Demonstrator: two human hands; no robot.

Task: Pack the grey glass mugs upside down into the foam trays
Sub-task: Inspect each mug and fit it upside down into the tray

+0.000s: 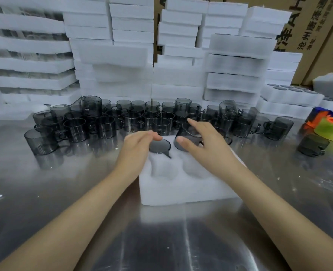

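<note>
A white foam tray (183, 190) with round pockets lies on the steel table in front of me. One grey glass mug (160, 146) sits upside down in its far-left pocket, and my left hand (137, 151) rests on that mug's edge with straight fingers. My right hand (202, 142) grips a second grey mug (184, 140), tilted over the far-right pocket. The two near pockets hold nothing. Several more grey mugs (111, 119) stand in a crowd behind the tray.
Stacks of white foam trays (114, 61) fill the back of the table, with cardboard boxes (318, 36) behind them. Rolls of green and orange tape (332, 130) and a dark object (312, 145) lie at the right. Foam crumbs dot the steel table (44, 182).
</note>
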